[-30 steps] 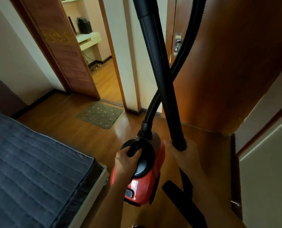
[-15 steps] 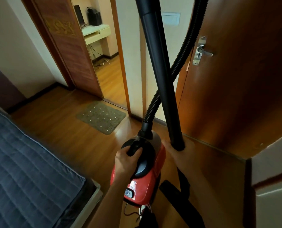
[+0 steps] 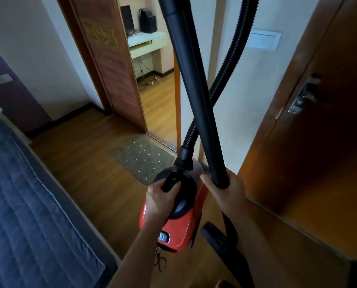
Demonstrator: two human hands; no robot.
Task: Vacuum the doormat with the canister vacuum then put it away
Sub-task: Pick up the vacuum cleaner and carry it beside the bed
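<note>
A red canister vacuum [image 3: 179, 229] with a black top hangs above the wooden floor. My left hand [image 3: 159, 197] grips its black carry handle. My right hand [image 3: 225, 194] holds the lower part of the black wand [image 3: 192, 84], which rises steeply out of the top of the view. A ribbed black hose [image 3: 227, 65] crosses behind the wand and plugs into the canister's front. The black floor nozzle [image 3: 221, 240] hangs below my right hand. The grey doormat [image 3: 140, 156], dotted with small pale scraps, lies just ahead by the doorway.
A bed with a dark quilted cover [image 3: 27, 215] fills the left side. A brown door [image 3: 319, 121] stands close on the right. Ahead, a sliding wooden door [image 3: 111, 65] leaves an opening to a room with a white desk [image 3: 146, 43]. A thin cord [image 3: 159, 260] dangles under the canister.
The view has moved forward and turned left, so the doormat is closer and the brown door sits further right. Both hands keep their hold on the vacuum and the wand.
</note>
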